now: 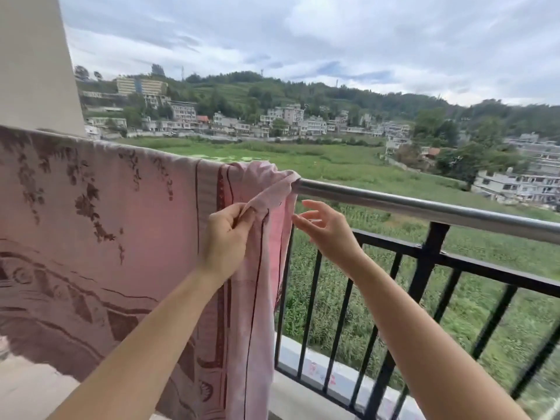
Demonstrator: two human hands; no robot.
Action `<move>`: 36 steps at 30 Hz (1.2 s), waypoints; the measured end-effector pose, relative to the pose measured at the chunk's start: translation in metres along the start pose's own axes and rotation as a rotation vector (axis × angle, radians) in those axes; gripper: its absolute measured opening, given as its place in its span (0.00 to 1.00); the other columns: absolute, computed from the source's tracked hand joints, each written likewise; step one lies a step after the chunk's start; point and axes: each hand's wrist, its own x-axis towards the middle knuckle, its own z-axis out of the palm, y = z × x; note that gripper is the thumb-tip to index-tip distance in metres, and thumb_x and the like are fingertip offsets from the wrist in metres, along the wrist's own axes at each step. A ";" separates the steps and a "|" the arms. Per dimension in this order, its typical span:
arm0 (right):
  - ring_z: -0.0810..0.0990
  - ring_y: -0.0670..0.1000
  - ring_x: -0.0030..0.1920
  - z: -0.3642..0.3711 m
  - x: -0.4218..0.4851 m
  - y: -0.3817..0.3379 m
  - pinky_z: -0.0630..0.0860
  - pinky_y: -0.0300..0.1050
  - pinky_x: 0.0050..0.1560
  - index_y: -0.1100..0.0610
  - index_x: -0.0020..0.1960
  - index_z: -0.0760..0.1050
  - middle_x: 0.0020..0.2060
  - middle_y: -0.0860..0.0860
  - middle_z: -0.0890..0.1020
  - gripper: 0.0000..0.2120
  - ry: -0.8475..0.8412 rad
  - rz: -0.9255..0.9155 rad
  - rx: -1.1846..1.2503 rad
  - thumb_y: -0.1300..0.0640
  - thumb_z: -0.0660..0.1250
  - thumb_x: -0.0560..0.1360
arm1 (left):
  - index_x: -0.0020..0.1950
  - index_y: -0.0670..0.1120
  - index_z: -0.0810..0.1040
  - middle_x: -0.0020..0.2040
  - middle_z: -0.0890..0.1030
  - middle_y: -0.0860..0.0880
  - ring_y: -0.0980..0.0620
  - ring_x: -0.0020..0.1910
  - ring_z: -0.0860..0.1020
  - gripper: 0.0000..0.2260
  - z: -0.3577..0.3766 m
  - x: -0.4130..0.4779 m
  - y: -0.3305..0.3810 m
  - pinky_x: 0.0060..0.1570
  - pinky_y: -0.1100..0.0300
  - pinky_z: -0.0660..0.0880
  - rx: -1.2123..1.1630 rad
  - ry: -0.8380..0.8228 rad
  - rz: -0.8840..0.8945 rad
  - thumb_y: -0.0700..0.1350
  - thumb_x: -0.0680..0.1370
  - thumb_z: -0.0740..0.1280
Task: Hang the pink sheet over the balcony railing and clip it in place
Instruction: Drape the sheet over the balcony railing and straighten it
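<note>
The sheet (pixel 100 213) hangs over the rail (pixel 424 207) from 9 o'clock to centre, its end bunched where bare steel begins. It looks light, soft and limp, so it should be taken by the hem. The left hand (pixel 225 237) pinches that bunched edge; the right hand (pixel 325 228) is spread wide, empty, just beside it. Free rail runs toward 3 o'clock.
</note>
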 end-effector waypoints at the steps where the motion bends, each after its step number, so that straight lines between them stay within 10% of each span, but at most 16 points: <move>1: 0.80 0.46 0.50 0.005 0.008 -0.003 0.79 0.40 0.48 0.55 0.67 0.70 0.52 0.48 0.79 0.26 -0.044 0.014 0.056 0.47 0.70 0.72 | 0.48 0.42 0.81 0.38 0.80 0.48 0.58 0.37 0.74 0.10 -0.003 0.005 0.007 0.39 0.68 0.70 -0.075 -0.018 -0.063 0.43 0.80 0.62; 6: 0.75 0.53 0.36 0.028 0.042 -0.001 0.71 0.45 0.38 0.62 0.42 0.77 0.36 0.54 0.78 0.11 0.008 0.082 0.167 0.55 0.66 0.77 | 0.49 0.48 0.78 0.45 0.82 0.47 0.55 0.42 0.77 0.12 -0.016 0.024 0.035 0.45 0.59 0.72 -0.048 -0.069 -0.036 0.56 0.75 0.66; 12: 0.77 0.48 0.36 -0.031 0.055 0.008 0.76 0.43 0.40 0.59 0.44 0.74 0.39 0.53 0.77 0.05 0.109 0.050 0.911 0.59 0.63 0.79 | 0.54 0.48 0.76 0.31 0.72 0.58 0.58 0.31 0.74 0.10 -0.007 0.026 0.070 0.27 0.70 0.63 0.612 -0.014 0.285 0.44 0.74 0.70; 17: 0.76 0.61 0.54 -0.081 0.044 0.008 0.64 0.60 0.69 0.68 0.60 0.70 0.53 0.62 0.77 0.55 0.036 -0.051 1.148 0.39 0.82 0.43 | 0.48 0.45 0.81 0.19 0.67 0.58 0.63 0.19 0.67 0.06 0.028 0.018 0.115 0.21 0.74 0.58 0.366 0.055 0.281 0.47 0.76 0.68; 20: 0.84 0.46 0.42 -0.122 0.034 0.024 0.76 0.47 0.61 0.64 0.64 0.71 0.38 0.47 0.86 0.59 0.061 -0.102 1.056 0.31 0.74 0.42 | 0.49 0.47 0.80 0.19 0.71 0.59 0.59 0.17 0.65 0.06 0.068 -0.007 0.137 0.21 0.69 0.59 0.271 -0.050 0.283 0.47 0.77 0.67; 23: 0.83 0.49 0.41 -0.147 0.010 0.047 0.80 0.45 0.47 0.58 0.51 0.79 0.40 0.49 0.85 0.25 -0.111 -0.257 0.977 0.39 0.57 0.73 | 0.47 0.49 0.80 0.20 0.69 0.57 0.59 0.18 0.66 0.04 0.114 -0.045 0.146 0.22 0.68 0.59 0.304 -0.092 0.342 0.48 0.77 0.67; 25: 0.80 0.49 0.37 -0.153 -0.011 0.075 0.78 0.38 0.35 0.56 0.43 0.78 0.37 0.50 0.81 0.08 0.092 -0.054 0.707 0.51 0.66 0.74 | 0.47 0.50 0.80 0.22 0.70 0.60 0.62 0.20 0.68 0.04 0.136 -0.067 0.141 0.25 0.70 0.60 0.436 -0.088 0.315 0.48 0.76 0.66; 31: 0.74 0.50 0.29 -0.156 -0.069 0.120 0.71 0.44 0.30 0.65 0.33 0.77 0.30 0.56 0.80 0.08 -0.019 0.083 -0.083 0.61 0.67 0.69 | 0.42 0.46 0.69 0.28 0.69 0.54 0.49 0.28 0.69 0.02 0.170 -0.101 0.140 0.26 0.61 0.59 0.770 -0.074 0.187 0.42 0.73 0.62; 36: 0.78 0.52 0.35 -0.172 -0.078 0.123 0.75 0.44 0.36 0.65 0.38 0.81 0.36 0.59 0.83 0.13 -0.012 0.237 0.012 0.58 0.64 0.73 | 0.42 0.45 0.67 0.34 0.75 0.46 0.43 0.34 0.73 0.03 0.179 -0.110 0.150 0.28 0.56 0.61 0.828 -0.075 0.051 0.41 0.76 0.59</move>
